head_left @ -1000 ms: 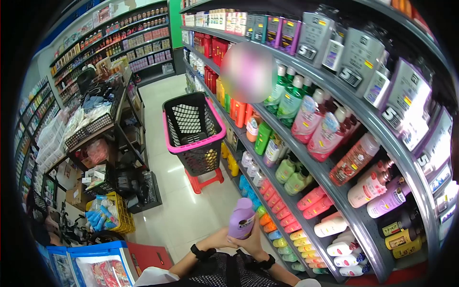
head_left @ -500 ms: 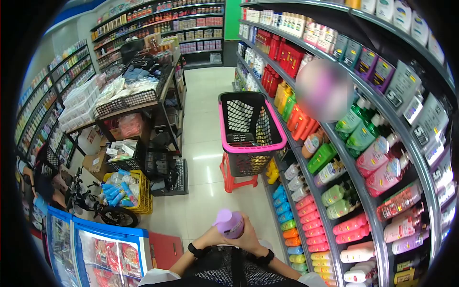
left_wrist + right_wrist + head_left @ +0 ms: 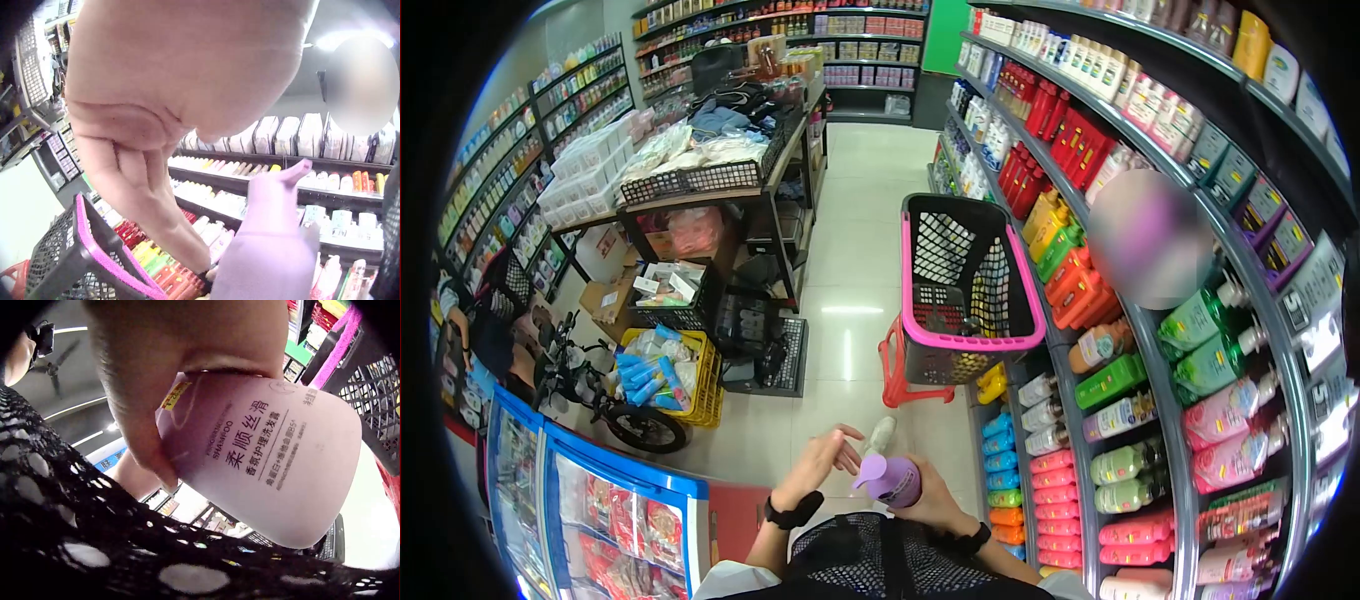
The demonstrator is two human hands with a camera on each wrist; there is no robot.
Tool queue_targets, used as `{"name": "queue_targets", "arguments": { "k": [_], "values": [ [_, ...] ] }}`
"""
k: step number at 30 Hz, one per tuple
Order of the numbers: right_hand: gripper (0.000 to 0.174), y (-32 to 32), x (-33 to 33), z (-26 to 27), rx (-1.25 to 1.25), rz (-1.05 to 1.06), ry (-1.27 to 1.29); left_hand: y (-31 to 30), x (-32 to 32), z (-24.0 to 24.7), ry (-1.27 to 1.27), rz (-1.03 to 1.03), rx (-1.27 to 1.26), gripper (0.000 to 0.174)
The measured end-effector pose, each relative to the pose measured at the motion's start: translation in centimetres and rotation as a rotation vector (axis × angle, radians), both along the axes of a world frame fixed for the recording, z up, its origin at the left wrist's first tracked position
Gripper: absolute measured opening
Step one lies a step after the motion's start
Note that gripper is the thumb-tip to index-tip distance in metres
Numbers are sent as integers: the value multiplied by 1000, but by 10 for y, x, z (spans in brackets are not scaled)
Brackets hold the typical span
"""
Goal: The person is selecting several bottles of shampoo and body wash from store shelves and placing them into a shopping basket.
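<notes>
A lilac shampoo bottle (image 3: pixel 894 482) with a pump top is in my right hand (image 3: pixel 937 500), low in the middle of the head view. In the right wrist view, thumb and fingers wrap the bottle (image 3: pixel 269 456); its printed label and a small yellow sticker face that camera. My left hand (image 3: pixel 818 468) is just left of the pump, apart from the bottle, fingers loosely extended and holding nothing. The left wrist view has this hand's palm (image 3: pixel 181 69) large in front, with the lilac pump head (image 3: pixel 275 194) to its right.
A black shopping basket cart (image 3: pixel 973 290) with a pink rim stands ahead in the aisle. Shelves of bottles (image 3: pixel 1090 400) line the right side. On the left are a goods table (image 3: pixel 700 190), a yellow crate (image 3: pixel 705 385), a small bike (image 3: pixel 635 425) and a blue-edged freezer (image 3: pixel 625 480).
My left hand has come off the bottle and moved left, while the right hand keeps its grip. The head view has turned left, so the cart and shelves sit farther right.
</notes>
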State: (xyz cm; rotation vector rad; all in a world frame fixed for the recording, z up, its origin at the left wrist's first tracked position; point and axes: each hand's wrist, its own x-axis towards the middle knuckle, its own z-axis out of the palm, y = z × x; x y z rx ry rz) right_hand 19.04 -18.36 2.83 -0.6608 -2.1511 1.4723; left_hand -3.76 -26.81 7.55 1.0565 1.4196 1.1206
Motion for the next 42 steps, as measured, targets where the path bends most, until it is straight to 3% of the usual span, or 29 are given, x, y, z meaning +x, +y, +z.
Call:
{"name": "queue_targets", "arguments": {
  "k": [2, 4, 6, 7, 10, 12, 14, 16, 18, 23, 27, 36, 38, 42],
  "values": [
    [83, 37, -25, -11, 39, -10, -10, 14, -16, 31, -92, 133, 99, 47],
    [83, 54, -40, -10, 75, 12, 14, 21, -20, 48, -96, 131, 177, 41],
    [84, 70, -59, -9, 91, 20, 46, 31, -22, 65, 74, 121, 25, 31],
    [84, 82, -69, -9, 118, 40, 46, 43, -28, 65, 190, 60, -43, 29],
    [84, 112, -92, -6, 91, 46, 61, 83, -34, 72, 220, -106, -34, 36],
    [85, 126, -99, -8, 52, 47, 70, 104, -37, 77, 244, -101, -26, 41],
    [86, 163, -132, -6, 18, 8, 113, 148, -64, 85, 77, -72, -88, 41],
    [86, 182, -145, -4, -14, -5, 132, 168, -80, 84, 79, -141, -104, 43],
    [86, 198, -146, 0, 108, 6, 125, 181, -90, 86, -58, -217, -117, 43],
    [81, 232, -167, 10, 174, -67, 157, 213, -106, 91, -143, -166, -112, 43],
    [80, 249, -179, 2, -2, -89, 159, 254, -124, 85, -228, -211, -175, 40],
    [76, 309, -182, 13, 110, -338, 171, 381, -149, 107, -438, -476, -296, 39],
    [76, 343, -188, 19, 108, -507, 156, 453, -153, 108, -367, -636, -359, 39],
    [71, 363, -194, 21, -73, -774, -20, 528, -146, 109, -281, -885, -384, 39]
  ]
}}
